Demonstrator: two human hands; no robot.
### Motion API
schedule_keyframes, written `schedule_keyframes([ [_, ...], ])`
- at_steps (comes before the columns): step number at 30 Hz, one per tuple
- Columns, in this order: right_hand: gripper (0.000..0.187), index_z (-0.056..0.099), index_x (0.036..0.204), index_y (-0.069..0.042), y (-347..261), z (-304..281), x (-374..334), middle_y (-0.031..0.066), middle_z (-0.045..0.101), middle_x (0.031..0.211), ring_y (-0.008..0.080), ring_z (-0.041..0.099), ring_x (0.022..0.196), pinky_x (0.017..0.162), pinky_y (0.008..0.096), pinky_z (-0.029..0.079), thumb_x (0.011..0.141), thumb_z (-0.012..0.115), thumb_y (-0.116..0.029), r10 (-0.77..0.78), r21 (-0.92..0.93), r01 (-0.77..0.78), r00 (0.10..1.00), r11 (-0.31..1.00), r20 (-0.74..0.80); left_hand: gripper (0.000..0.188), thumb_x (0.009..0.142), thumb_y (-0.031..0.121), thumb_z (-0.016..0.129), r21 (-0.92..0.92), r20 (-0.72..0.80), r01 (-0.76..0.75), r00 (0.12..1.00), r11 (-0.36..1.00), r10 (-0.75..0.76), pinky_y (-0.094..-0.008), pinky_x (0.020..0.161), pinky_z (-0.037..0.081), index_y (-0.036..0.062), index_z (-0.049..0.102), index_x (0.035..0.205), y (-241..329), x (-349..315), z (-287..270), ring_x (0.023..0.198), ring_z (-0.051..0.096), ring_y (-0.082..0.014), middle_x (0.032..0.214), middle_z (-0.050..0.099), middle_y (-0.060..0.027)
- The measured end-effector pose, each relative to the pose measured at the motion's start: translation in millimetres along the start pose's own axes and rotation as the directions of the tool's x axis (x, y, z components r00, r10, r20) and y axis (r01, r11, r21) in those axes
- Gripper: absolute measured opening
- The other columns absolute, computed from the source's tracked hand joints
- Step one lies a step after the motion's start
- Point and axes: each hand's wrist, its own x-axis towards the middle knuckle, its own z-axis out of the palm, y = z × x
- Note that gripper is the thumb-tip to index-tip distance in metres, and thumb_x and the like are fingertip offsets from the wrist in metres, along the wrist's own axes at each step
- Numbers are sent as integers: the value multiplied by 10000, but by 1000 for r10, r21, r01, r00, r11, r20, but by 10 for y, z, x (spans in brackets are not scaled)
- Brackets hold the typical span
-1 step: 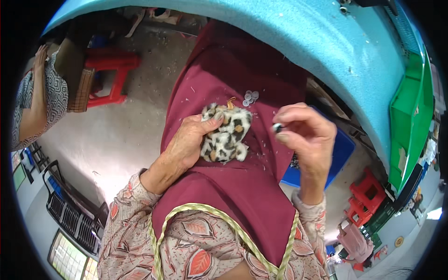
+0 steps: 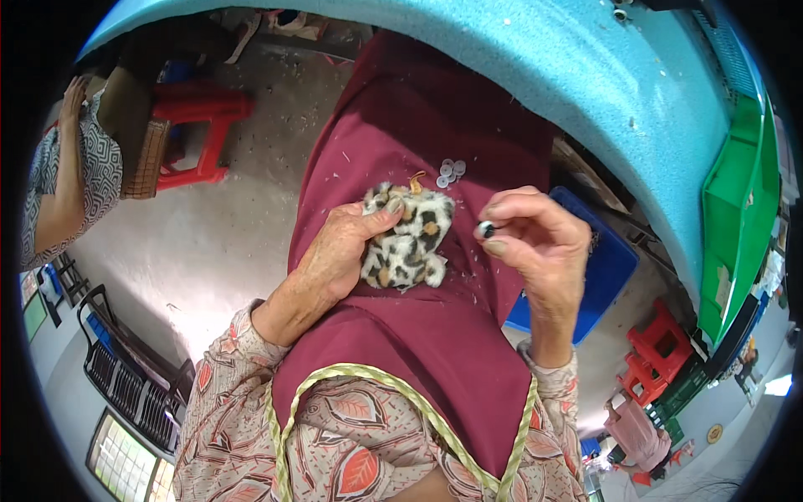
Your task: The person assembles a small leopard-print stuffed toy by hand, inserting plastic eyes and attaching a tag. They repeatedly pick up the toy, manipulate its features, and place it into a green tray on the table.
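My left hand (image 2: pixel 339 255) grips a small leopard-print plush piece (image 2: pixel 410 238) and presses it against the maroon cloth (image 2: pixel 418 351) over my lap. An orange thread end sticks up from the top of the plush. To its right, my right hand (image 2: pixel 535 243) pinches a small round black-and-white piece (image 2: pixel 485 228) between thumb and fingertips, close to the plush but not touching it. Several small pale discs (image 2: pixel 450 171) lie on the cloth just above the plush.
A turquoise table edge (image 2: pixel 585 75) curves across the top. A green crate (image 2: pixel 736 209) stands at right, and a blue box (image 2: pixel 606 268) sits under my right hand. A red stool (image 2: pixel 196 125) and another person's arm (image 2: pixel 71 167) are at left. More red stools (image 2: pixel 657 351) are at lower right.
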Motion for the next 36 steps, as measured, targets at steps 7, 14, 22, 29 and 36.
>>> schedule_keyframes([
  [7, 333, 626, 1044, 50, 403, 179, -131, 79, 626, 966, 122, 622, 914, 825, 244, 540, 728, 663, 150, 113, 127, -104, 992, 986, -65, 343, 900, 254, 627, 57, 0, 11, 1000, 998, -11, -293, 811, 525, -12, 621, 1116, -12, 7, 134, 891, 649, -152, 1013, 677, -80],
  [14, 381, 588, 1109, 48, 482, 253, -133, 84, 637, 948, 119, 626, 889, 799, 245, 538, 745, 656, 137, 186, 99, -181, 982, 979, -45, 295, 899, 225, 624, 85, -46, 2, 999, 996, 2, -283, 769, 535, -14, 630, 1072, -78, 54, 118, 837, 656, -145, 970, 680, -81],
  [22, 401, 541, 1147, 62, 575, 209, -144, 107, 637, 950, 122, 622, 896, 813, 238, 529, 770, 673, 102, 298, 291, -273, 953, 917, -45, 256, 908, 200, 612, -103, -46, 136, 989, 985, -141, -299, 689, 574, -27, 633, 1023, -39, 25, 227, 777, 683, -175, 911, 688, -111],
  [29, 406, 550, 1138, 53, 564, 219, -169, 106, 644, 944, 117, 631, 867, 792, 246, 542, 755, 662, 127, 228, 245, -213, 973, 946, -37, 216, 900, 160, 614, -4, -122, 69, 990, 998, -69, -282, 668, 567, -29, 637, 1002, -92, 33, 199, 748, 669, -147, 896, 685, -93],
  [36, 404, 564, 1122, 41, 545, 216, -165, 89, 651, 929, 101, 635, 851, 774, 221, 537, 741, 651, 145, 283, 121, -278, 958, 953, -35, 191, 880, 122, 635, 76, -116, 22, 993, 997, -13, -253, 640, 550, -23, 647, 1004, -73, 37, 255, 714, 652, -116, 889, 687, -75],
])
